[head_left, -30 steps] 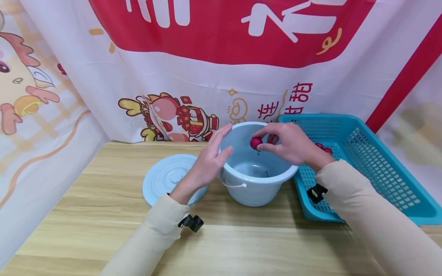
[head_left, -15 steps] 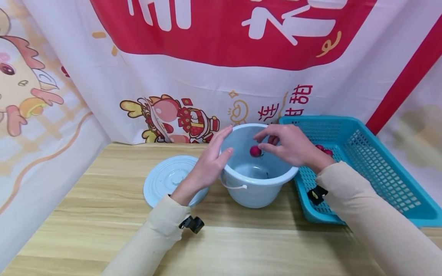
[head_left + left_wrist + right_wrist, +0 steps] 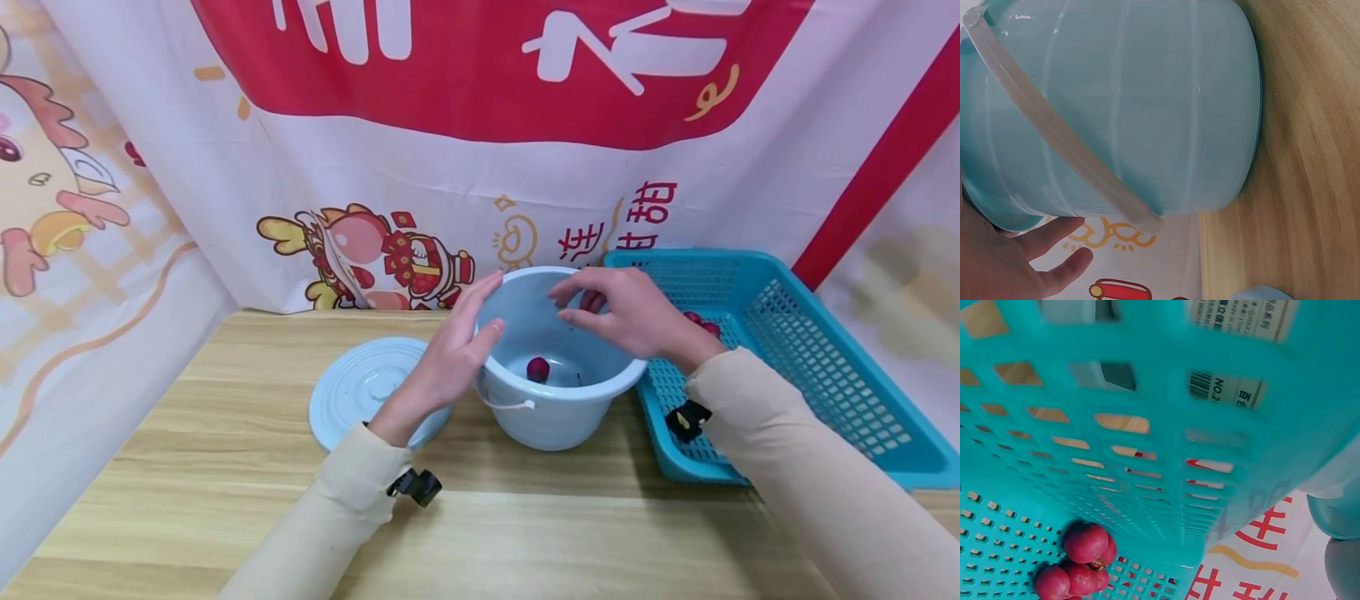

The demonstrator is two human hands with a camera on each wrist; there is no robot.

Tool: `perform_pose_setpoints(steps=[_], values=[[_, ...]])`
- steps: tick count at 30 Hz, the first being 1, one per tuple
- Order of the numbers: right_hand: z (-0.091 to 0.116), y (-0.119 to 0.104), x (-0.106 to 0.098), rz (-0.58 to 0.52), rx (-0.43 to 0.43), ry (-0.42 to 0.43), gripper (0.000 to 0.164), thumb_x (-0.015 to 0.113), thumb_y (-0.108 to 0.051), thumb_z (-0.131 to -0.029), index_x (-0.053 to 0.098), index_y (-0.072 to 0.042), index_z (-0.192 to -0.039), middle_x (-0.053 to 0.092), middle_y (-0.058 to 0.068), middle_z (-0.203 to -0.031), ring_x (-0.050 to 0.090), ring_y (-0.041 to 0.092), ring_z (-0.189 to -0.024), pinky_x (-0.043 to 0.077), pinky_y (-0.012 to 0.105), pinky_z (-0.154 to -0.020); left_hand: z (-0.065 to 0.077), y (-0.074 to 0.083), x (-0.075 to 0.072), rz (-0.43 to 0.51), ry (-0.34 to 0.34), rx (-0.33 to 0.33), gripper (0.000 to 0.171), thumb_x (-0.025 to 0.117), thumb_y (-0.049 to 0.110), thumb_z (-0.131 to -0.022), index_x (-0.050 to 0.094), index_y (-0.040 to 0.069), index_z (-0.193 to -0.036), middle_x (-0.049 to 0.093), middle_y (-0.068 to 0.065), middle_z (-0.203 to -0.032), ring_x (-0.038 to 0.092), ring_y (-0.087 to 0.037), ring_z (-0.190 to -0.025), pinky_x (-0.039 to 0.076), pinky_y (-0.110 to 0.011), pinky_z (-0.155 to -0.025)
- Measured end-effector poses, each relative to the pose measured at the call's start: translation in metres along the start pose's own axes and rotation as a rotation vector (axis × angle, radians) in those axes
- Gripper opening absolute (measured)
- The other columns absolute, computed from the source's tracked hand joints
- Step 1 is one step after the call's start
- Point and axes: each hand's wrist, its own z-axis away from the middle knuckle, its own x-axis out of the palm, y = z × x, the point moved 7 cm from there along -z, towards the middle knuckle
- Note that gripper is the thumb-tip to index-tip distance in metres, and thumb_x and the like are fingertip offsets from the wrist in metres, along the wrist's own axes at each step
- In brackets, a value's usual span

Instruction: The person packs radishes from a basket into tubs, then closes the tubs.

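A pale blue bucket (image 3: 551, 417) stands upright with a dark red radish (image 3: 537, 369) lying at its bottom. My left hand (image 3: 453, 346) rests against the bucket's left rim, fingers straight; the left wrist view shows the bucket wall (image 3: 1147, 106) and its white handle (image 3: 1066, 147) beside that hand. Over the bucket's right rim, my right hand (image 3: 630, 312) hangs with loosely bent fingers and nothing between them. Several more radishes (image 3: 1087, 542) are clustered in the teal basket (image 3: 825, 367), partly hidden by my right wrist in the head view.
The bucket's round lid (image 3: 348, 387) lies flat on the wooden table (image 3: 247, 467), left of the bucket and partly under my left forearm. Close on the bucket's right stands the basket. A printed cloth (image 3: 450, 175) hangs behind everything.
My right hand has let go of the radish it pinched. The radish has dropped to the bucket's bottom. My left hand keeps its place at the rim.
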Motion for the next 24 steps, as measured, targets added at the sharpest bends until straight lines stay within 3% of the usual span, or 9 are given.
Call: perform_pose_setpoints(steps=[7, 16, 24], values=[[0.003, 0.004, -0.002, -0.113, -0.010, 0.017, 0.041, 0.081, -0.026, -0.094, 0.073, -0.019, -0.134, 0.075, 0.005, -0.129, 0.070, 0.021, -0.102, 0.062, 0.040, -0.090, 0.001, 0.000, -0.002, -0.026, -0.009, -0.006, 0.062, 0.044, 0.029, -0.110, 0.027, 0.020, -0.169, 0.023, 0.004, -0.177, 0.024, -0.022, -0.164, 0.028, -0.062, -0.130], [0.024, 0.034, -0.033, -0.448, 0.018, 0.170, 0.037, 0.077, -0.020, -0.097, 0.073, -0.015, -0.133, 0.077, 0.000, -0.127, 0.076, 0.012, -0.111, 0.063, 0.024, -0.090, 0.001, 0.002, -0.003, -0.066, -0.020, -0.007, 0.066, 0.044, 0.039, -0.108, 0.028, 0.018, -0.169, 0.023, 0.004, -0.178, 0.023, -0.021, -0.165, 0.027, -0.062, -0.130], [0.045, 0.081, -0.058, -0.439, 0.147, 0.272, 0.047, 0.077, -0.025, -0.098, 0.066, -0.019, -0.142, 0.075, -0.012, -0.128, 0.076, 0.012, -0.109, 0.065, 0.024, -0.084, 0.000, 0.004, -0.002, -0.080, -0.018, 0.009, 0.067, 0.045, 0.038, -0.107, 0.029, 0.016, -0.168, 0.024, 0.002, -0.178, 0.023, -0.022, -0.165, 0.026, -0.061, -0.131]])
